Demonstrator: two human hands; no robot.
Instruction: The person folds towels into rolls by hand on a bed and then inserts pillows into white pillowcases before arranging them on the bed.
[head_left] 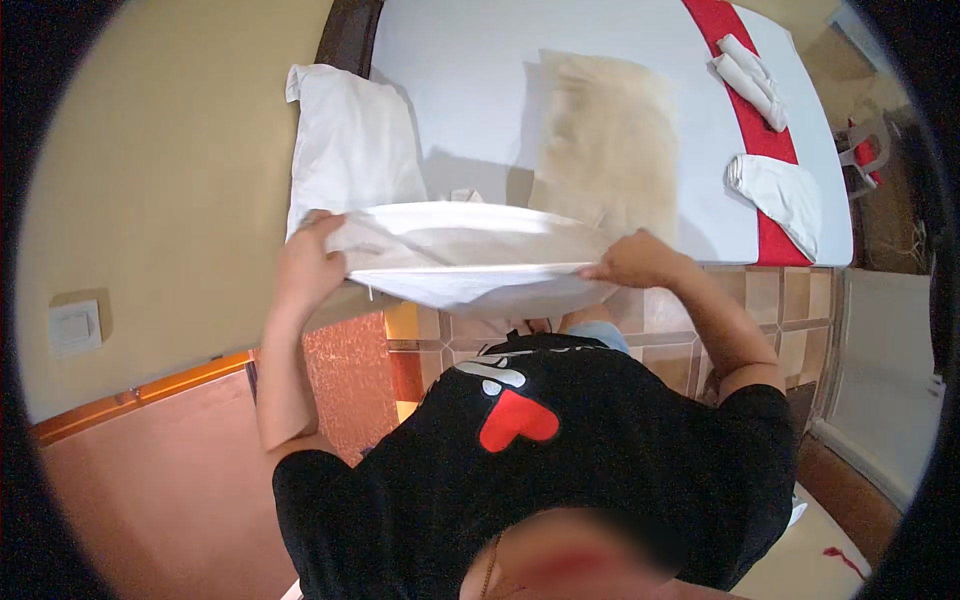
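Both hands are clamped on a white pillowcase, the left hand (pixel 305 262) at one end and the right hand (pixel 632 262) at the other, holding it stretched over the near edge of the bed (pixel 470 90). To my eye a loosened pinch would drop that end onto the tiled floor (pixel 780 300).

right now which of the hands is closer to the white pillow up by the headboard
Left. The left hand grips the near edge of the white pillowcase just below the white pillow. The right hand holds the pillowcase's other end, far across the bed from it.
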